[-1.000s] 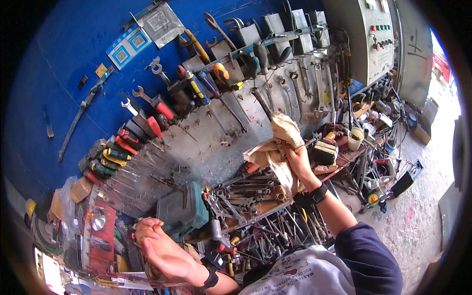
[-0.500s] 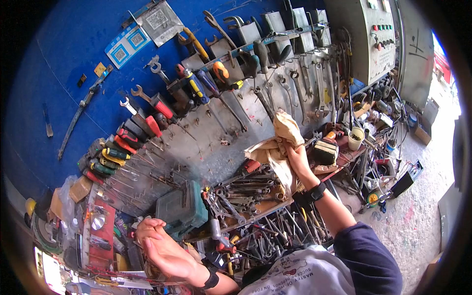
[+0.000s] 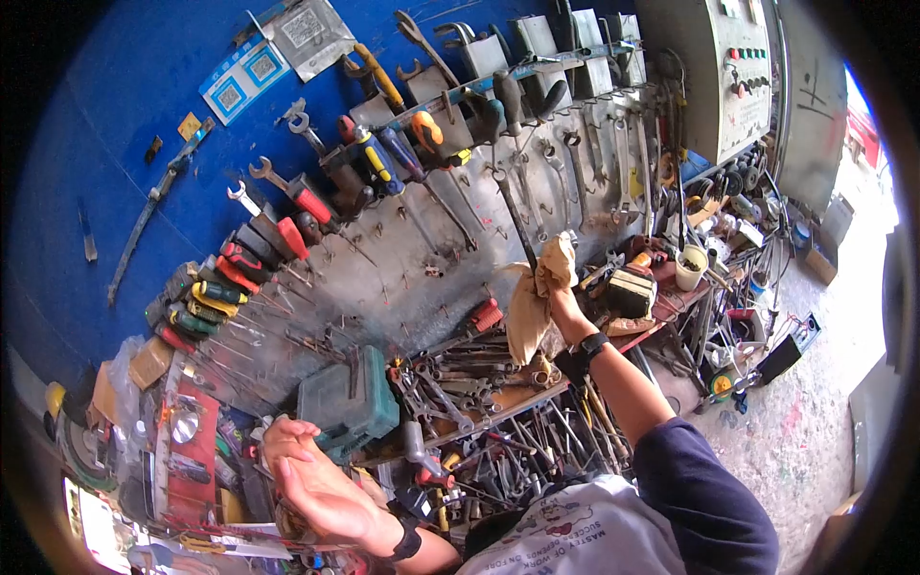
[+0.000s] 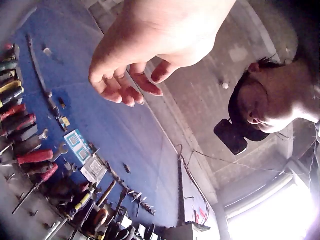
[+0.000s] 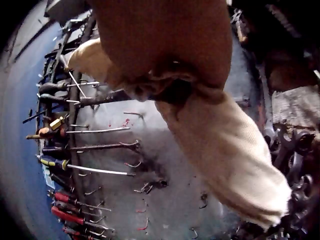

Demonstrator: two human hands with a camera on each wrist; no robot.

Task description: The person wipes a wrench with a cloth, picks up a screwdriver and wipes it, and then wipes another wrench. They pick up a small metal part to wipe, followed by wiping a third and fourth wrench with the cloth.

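My right hand [image 3: 562, 301] grips a crumpled cream cloth [image 3: 528, 321] wrapped around the lower part of a long dark wrench [image 3: 515, 213] on the tool board. In the right wrist view the cloth [image 5: 230, 150] hangs down from the hand, and the dark wrench shaft [image 5: 107, 98] runs into its folds. What lies inside the cloth is hidden. Away at lower left, my left hand [image 3: 311, 484] is raised, palm up, with loosely bent fingers and nothing in it. The left wrist view shows the same hand [image 4: 155, 45] in front of the blue wall.
Screwdrivers and wrenches hang along the metal board [image 3: 383, 278]. Below are a green plastic case [image 3: 347, 401], a shelf of loose wrenches [image 3: 460, 379] and a dense rack of long tools [image 3: 537, 450]. A white cup [image 3: 691, 266] stands at right, beneath a control box [image 3: 714, 86].
My right hand and the cloth have slid down along the wrench, so more of its shaft shows. The cloth is gathered closer around it. My left hand stays in place.
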